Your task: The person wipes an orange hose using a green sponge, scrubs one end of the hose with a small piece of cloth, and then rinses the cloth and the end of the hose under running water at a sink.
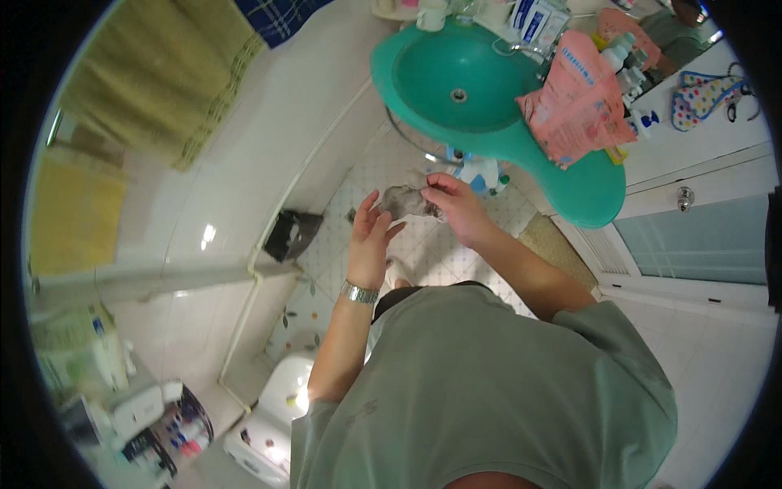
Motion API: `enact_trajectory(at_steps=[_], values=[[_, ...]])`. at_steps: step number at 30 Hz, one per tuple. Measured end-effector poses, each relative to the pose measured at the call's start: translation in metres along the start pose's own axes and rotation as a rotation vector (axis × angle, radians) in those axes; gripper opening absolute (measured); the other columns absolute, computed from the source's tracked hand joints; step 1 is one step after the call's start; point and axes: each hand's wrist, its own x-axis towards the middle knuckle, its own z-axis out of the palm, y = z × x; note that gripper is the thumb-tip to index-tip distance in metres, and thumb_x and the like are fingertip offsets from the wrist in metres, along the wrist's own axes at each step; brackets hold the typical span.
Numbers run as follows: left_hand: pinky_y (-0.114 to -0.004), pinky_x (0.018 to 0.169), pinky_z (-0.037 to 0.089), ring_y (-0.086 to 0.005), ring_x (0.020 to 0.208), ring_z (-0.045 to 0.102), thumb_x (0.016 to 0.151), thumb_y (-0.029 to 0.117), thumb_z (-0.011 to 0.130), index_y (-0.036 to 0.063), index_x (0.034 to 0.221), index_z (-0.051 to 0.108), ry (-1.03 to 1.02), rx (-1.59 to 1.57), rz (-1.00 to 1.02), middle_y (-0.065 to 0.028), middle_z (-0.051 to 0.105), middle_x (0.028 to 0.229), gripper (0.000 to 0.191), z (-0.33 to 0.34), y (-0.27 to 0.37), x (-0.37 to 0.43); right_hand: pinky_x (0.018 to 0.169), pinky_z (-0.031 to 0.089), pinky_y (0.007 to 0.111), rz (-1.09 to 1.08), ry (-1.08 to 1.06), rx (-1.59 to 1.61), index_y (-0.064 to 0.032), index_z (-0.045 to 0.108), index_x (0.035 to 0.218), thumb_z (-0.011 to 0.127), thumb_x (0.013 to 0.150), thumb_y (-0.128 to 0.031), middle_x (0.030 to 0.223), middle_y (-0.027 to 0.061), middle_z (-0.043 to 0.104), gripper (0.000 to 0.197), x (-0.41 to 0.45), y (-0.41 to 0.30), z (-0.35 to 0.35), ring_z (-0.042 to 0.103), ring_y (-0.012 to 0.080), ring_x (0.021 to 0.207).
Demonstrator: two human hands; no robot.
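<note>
A crumpled, thin greyish cloth or wipe [403, 203] is held up between my two hands, above the tiled floor. My right hand [458, 205] pinches its right side between thumb and fingers. At its left edge is my left hand [369, 235], wearing a metal-band wristwatch [359, 292]. The left thumb rests on the cloth's edge, and the other left fingers are spread around it. Some of the cloth's right side is hidden behind the right fingers.
Ahead is a green washbasin [427, 116] with a pink pouch [577, 101] on its counter. Bottles stand below it. A black bag-like item [294, 234] is by the left wall. Towels [165, 73] hang left; a toilet [269, 446] is lower left, a door [690, 238] right.
</note>
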Motion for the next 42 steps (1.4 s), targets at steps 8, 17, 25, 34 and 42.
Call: enact_trajectory(at_steps=[8, 17, 25, 34, 42], values=[[-0.040, 0.109, 0.037, -0.0237, 0.128, 0.046, 0.104, 0.029, 0.039, 0.0045, 0.137, 0.044, -0.411, -0.286, -0.176, -0.0106, 0.048, 0.140, 0.041, 0.048, 0.047, 0.130, 0.094, 0.048, 0.041, -0.677, 0.037, -0.887, -0.0026, 0.060, 0.117, 0.057, 0.081, 0.001, 0.118, 0.0155, 0.062, 0.036, 0.052, -0.044, 0.021, 0.057, 0.0363, 0.111], [-0.044, 0.110, 0.037, -0.0287, 0.132, 0.044, 0.106, 0.031, 0.030, 0.0055, 0.140, 0.039, -0.450, -0.520, -0.172, -0.0128, 0.044, 0.144, 0.044, 0.103, 0.052, 0.239, 0.077, 0.048, 0.034, -0.200, 0.348, -0.407, -0.0019, 0.059, 0.108, 0.055, 0.091, -0.006, 0.091, 0.0100, 0.064, 0.019, 0.134, -0.059, -0.068, 0.061, 0.0225, 0.085], [-0.042, 0.108, 0.041, -0.0266, 0.129, 0.047, 0.105, 0.027, 0.036, 0.0021, 0.136, 0.042, -0.341, -0.414, -0.260, -0.0130, 0.048, 0.139, 0.040, 0.136, 0.058, 0.306, 0.081, 0.047, 0.030, -0.097, 0.417, 0.379, -0.0032, 0.057, 0.102, 0.053, 0.094, -0.017, 0.094, 0.0019, 0.058, 0.016, 0.219, -0.086, -0.111, 0.055, 0.0121, 0.085], [-0.038, 0.105, 0.045, -0.0242, 0.124, 0.052, 0.104, 0.025, 0.039, 0.0020, 0.134, 0.045, -0.485, -0.310, -0.472, -0.0124, 0.052, 0.135, 0.038, 0.160, 0.043, 0.399, 0.069, 0.046, 0.025, -0.085, 0.681, 0.199, -0.0030, 0.059, 0.099, 0.060, 0.094, -0.018, 0.087, 0.0009, 0.060, 0.016, 0.262, -0.064, -0.145, 0.056, 0.0096, 0.079], [-0.037, 0.106, 0.041, -0.0219, 0.125, 0.050, 0.103, 0.021, 0.042, 0.0021, 0.137, 0.043, -0.661, -0.240, -0.674, -0.0098, 0.051, 0.136, 0.039, 0.175, 0.047, 0.469, 0.069, 0.046, 0.026, -0.162, 0.953, 0.262, -0.0026, 0.061, 0.104, 0.063, 0.093, -0.021, 0.086, 0.0005, 0.061, 0.022, 0.300, -0.087, -0.137, 0.056, 0.0106, 0.077]])
